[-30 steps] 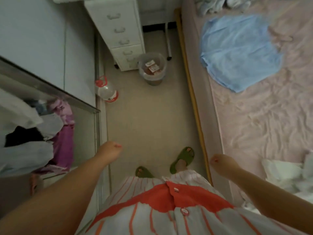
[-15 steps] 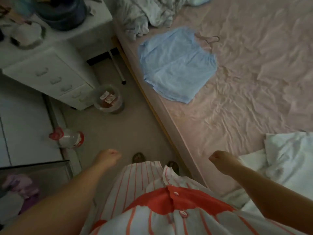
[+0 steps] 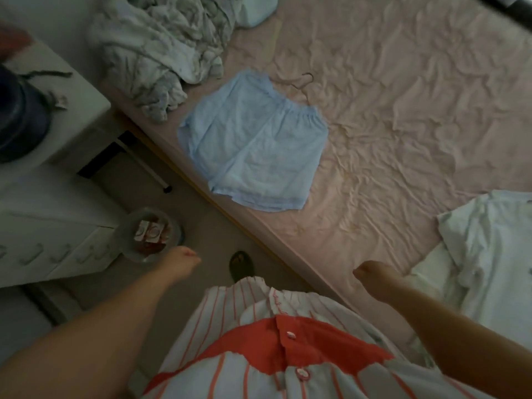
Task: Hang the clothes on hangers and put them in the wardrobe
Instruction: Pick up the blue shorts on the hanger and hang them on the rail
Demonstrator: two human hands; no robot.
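Observation:
A light blue garment (image 3: 253,151) lies spread flat on the pink bed (image 3: 403,110), near its left edge. A thin wire hanger (image 3: 302,82) lies on the sheet just beyond the garment's far corner. White clothes (image 3: 486,249) are piled at the bed's right side. My left hand (image 3: 181,262) hovers over the floor with its fingers curled and holds nothing. My right hand (image 3: 371,276) is curled too, empty, above the bed's near edge. The wardrobe is out of view.
A crumpled grey-white blanket (image 3: 161,53) lies at the head of the bed. A white drawer unit (image 3: 57,226) stands on the left, with a small bin (image 3: 149,234) beside it on the beige floor. My foot in a green slipper (image 3: 241,266) is near the bed frame.
The view has swung right, from the wardrobe and floor to the bed. The blue garment is now in the centre. Both hands stay curled and empty in front of me.

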